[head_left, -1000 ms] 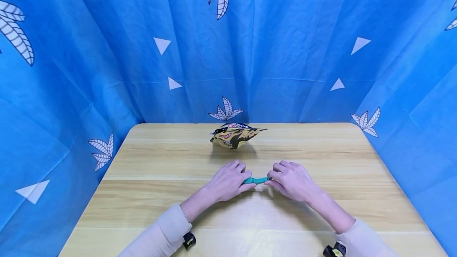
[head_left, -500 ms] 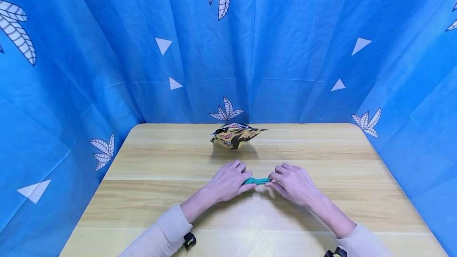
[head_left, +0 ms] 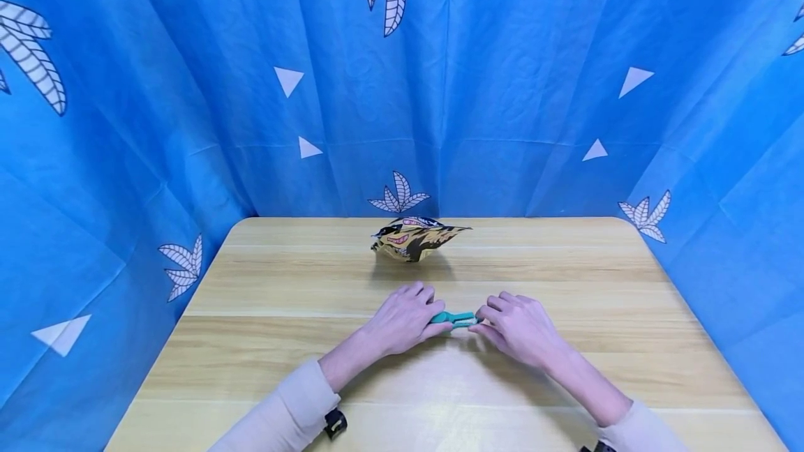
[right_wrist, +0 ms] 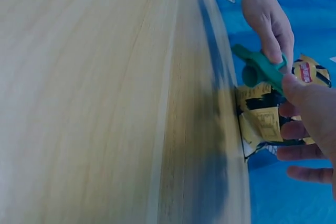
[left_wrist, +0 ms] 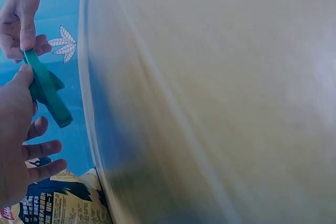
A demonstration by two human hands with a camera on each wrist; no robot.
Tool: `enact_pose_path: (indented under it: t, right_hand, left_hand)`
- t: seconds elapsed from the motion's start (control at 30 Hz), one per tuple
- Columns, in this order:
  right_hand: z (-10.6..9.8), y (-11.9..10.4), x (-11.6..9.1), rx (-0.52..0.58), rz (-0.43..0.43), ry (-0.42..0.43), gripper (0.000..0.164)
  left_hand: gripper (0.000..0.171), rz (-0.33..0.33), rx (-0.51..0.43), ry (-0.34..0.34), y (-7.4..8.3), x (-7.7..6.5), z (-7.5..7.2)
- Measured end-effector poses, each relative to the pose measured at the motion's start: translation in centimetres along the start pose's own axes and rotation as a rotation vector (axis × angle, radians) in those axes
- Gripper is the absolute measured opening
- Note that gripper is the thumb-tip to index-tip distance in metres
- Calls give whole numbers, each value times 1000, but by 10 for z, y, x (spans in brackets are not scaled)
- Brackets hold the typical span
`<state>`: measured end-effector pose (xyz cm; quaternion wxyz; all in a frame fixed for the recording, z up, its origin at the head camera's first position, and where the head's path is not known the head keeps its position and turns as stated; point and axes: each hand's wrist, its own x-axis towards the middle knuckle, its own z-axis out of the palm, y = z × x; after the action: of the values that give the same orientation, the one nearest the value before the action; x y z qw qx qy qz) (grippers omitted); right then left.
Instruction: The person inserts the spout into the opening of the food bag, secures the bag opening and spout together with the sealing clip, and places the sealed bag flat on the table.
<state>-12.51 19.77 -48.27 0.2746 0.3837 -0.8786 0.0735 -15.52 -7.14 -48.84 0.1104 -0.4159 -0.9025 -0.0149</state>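
A small teal-green bag clip (head_left: 443, 317) is held between the two hands, just above the table in the head view. The left hand (head_left: 402, 319) pinches its rounded left part between thumb and fingers. At the other end, the thumb and fingertips of the right hand (head_left: 518, 326) pinch the clip's tips, partly hiding them. Two thin arms of the clip show slightly parted between the hands. From the right wrist, a round stub is visible on the clip (right_wrist: 253, 75). The other fingers of the right hand (right_wrist: 317, 124) are spread loosely below it.
A gold and black snack bag (head_left: 414, 239) stands behind the hands near the back edge of the light wooden table (head_left: 283, 284). A blue curtain (head_left: 502, 89) with white leaf prints surrounds the table at the back and sides.
The right hand has shifted slightly right and down. The clip looked like one band a second ago, and now its two arms are parted. The left hand has stayed almost still.
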Motion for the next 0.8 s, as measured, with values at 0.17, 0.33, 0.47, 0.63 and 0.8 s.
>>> enact_pose_path:
  t: [0.17, 0.33, 0.47, 0.63, 0.8]
  right_hand:
    - [-2, -3, -3, 35, -17, 11, 22]
    - [-2, -5, -4, 77, -7, 17, 20]
    - [-3, -8, -5, 116, 8, 12, 18]
    - [-1, -12, -7, 214, 43, 15, 15]
    - [1, -15, -8, 271, 45, 41, 17]
  left_hand:
    - [39, -28, -13, -11, -1, 2, -2]
    - [39, -33, -10, -17, -3, 3, -3]
    - [38, -44, -10, -14, -3, 4, -2]
    - [38, -51, -8, -9, -5, 5, -3]
    - [39, -76, -10, -31, -6, 6, -1]
